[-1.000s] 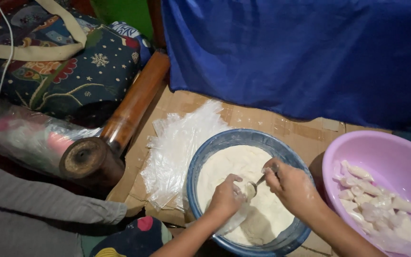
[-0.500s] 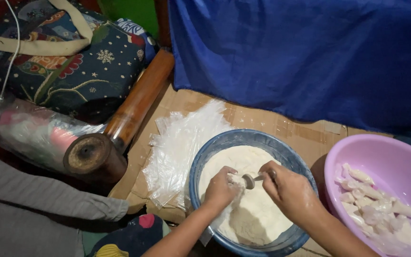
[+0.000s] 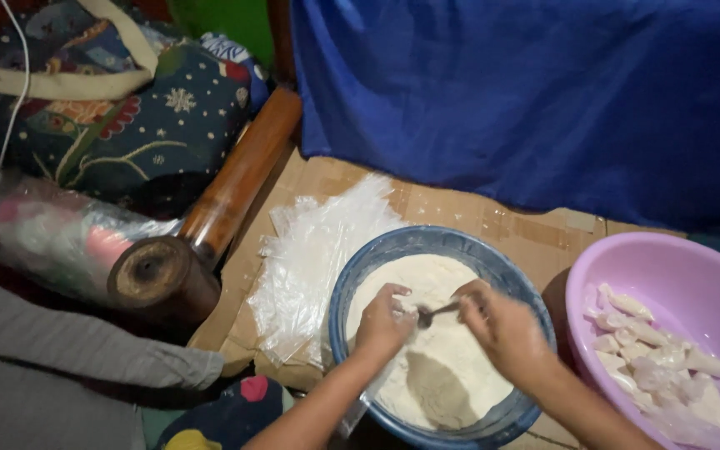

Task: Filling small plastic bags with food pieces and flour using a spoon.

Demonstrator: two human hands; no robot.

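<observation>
The blue bowl (image 3: 352,275) is the landmark here; it sits on cardboard (image 3: 535,242) and holds a mound of pale flour (image 3: 427,283). Both hands work over the flour near the bowl's middle.

The right hand (image 3: 502,329) reaches in from the bowl's right side with its fingers closed around a small spoon (image 3: 437,312), whose handle runs from the hand toward the centre. The spoon's tip meets the left hand (image 3: 383,321), which comes in from the bowl's lower left. That hand's fingers are curled together around something small and clear at the spoon's tip; what it pinches is too blurred to tell for sure. A strip of thin clear plastic trails below the left wrist, over the bowl's near rim.

Just left of the bowl, touching its rim, lies a fanned stack of clear plastic bags (image 3: 310,258). Further left of the bowl rests a wooden post (image 3: 210,225), lying on its side, with a wrapped roll (image 3: 52,237) beyond it. Right of the bowl, just beside it, stands a pink basin (image 3: 668,258) holding small filled white packets (image 3: 660,358). Behind the bowl hangs a blue cloth (image 3: 527,92).
</observation>
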